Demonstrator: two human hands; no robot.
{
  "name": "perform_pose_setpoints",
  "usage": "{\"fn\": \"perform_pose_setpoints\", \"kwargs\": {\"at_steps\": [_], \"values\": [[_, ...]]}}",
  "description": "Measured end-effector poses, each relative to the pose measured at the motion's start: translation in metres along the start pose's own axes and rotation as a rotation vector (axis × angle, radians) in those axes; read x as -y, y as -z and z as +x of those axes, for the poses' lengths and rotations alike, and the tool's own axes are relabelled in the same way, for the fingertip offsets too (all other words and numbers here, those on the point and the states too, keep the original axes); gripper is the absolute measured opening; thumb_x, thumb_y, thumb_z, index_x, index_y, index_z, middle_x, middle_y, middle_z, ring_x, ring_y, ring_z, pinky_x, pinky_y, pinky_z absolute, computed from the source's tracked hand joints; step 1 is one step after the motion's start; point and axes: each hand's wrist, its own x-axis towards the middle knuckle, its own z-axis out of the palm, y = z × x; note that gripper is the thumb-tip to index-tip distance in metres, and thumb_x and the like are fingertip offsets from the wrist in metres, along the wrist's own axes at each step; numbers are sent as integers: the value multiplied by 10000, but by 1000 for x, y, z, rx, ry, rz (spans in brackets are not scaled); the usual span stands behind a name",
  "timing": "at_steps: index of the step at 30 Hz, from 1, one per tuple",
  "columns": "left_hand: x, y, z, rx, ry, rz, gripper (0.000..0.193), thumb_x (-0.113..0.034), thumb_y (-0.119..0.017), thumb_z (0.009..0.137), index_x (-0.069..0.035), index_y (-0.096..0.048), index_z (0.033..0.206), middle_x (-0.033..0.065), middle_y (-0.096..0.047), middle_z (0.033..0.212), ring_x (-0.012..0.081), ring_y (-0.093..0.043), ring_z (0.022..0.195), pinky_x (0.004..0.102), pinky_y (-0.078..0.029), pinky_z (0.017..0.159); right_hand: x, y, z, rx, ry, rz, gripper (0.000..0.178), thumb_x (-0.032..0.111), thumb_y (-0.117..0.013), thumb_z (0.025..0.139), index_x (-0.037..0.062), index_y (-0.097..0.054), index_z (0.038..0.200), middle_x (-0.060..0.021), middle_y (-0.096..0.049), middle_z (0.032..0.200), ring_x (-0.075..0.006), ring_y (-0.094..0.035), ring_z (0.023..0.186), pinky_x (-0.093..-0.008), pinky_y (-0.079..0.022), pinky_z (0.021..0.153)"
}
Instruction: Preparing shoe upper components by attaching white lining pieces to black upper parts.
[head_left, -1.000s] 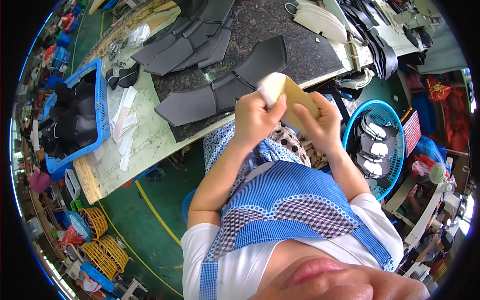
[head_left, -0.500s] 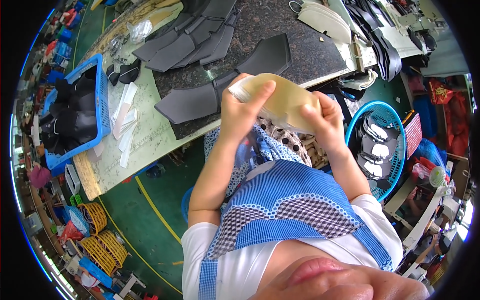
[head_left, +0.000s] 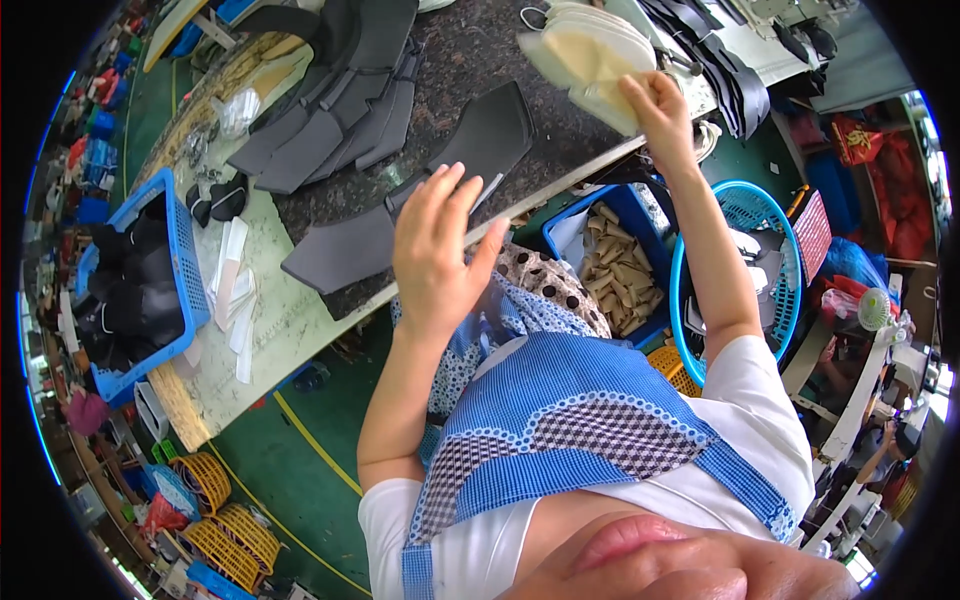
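Note:
My right hand (head_left: 662,115) is closed on one end of a yellowish, thin, curved sheet (head_left: 590,88), pinched between thumb and fingers. The sheet is a little blurred and overlaps a stack of cream curved pieces (head_left: 605,28) near the slab's far right edge. Lifted above the slab's near edge, my left hand (head_left: 435,245) has its fingers spread and holds nothing. Beyond it lies a dark grey foam-like panel (head_left: 490,125), joined in sections to another grey section (head_left: 340,250). My left fingers hide part of the join.
The dark stone slab (head_left: 455,60) carries more overlapped grey panels (head_left: 350,115). A blue basket of black pieces (head_left: 180,240) and white strips (head_left: 232,290) are on the left. Below the table edge stand a dark blue bin (head_left: 655,225) of tan scraps and a round light-blue basket (head_left: 790,215).
My right hand has carried the yellowish sheet from in front of my chest to the cream stack at the far right. My left hand has let go of it and opened.

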Motion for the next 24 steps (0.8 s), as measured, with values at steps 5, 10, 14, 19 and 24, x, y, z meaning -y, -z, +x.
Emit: {"fn": "perform_pose_setpoints", "kwargs": {"at_steps": [5, 10, 14, 19, 24], "values": [[15, -20, -33, 323, 54, 213, 783, -347, -716, 838, -77, -363, 1483, 162, -284, 1566, 320, -294, 1439, 473, -207, 1189, -12, -12, 5, -91, 149, -584, 302, 317, -663, 898, 15, -655, 886, -179, -581, 684, -298, -537, 588, -368, -446, 590], [13, -19, -30, 341, 59, 190, 768, -307, -713, 839, -89, -362, 1486, 157, -280, 1567, 322, -289, 1441, 471, -200, 1191, -25, -1, 23, -212, 449, -635, 241, 268, -682, 892, 27, -689, 903, -95, -623, 678, -189, -561, 588, -328, -448, 571], [11, -20, -23, 357, 65, 159, 749, -291, -720, 834, -94, -385, 1474, 160, -296, 1557, 327, -298, 1435, 475, -209, 1187, -25, 19, 40, -165, 142, -262, 276, 243, -688, 920, -22, -660, 848, 17, -544, 642, -62, -448, 589, -248, -376, 524], [18, -12, -21, 253, 95, 88, 626, -246, -747, 803, -61, -523, 1357, 166, -396, 1494, 346, -369, 1388, 491, -273, 1153, -7, -5, 46, -135, 236, -305, 431, 336, -579, 984, -31, -591, 760, 16, -436, 587, -67, -382, 581, -291, -312, 493], [20, -13, -27, 49, 44, -86, 564, -196, -767, 760, -61, -572, 1271, 151, -500, 1382, 345, -439, 1327, 490, -341, 1106, -47, 22, 47, 70, 353, -499, 233, 122, -630, 889, 21, -697, 1088, -112, -673, 996, -245, -662, 894, -341, -522, 811]]}}
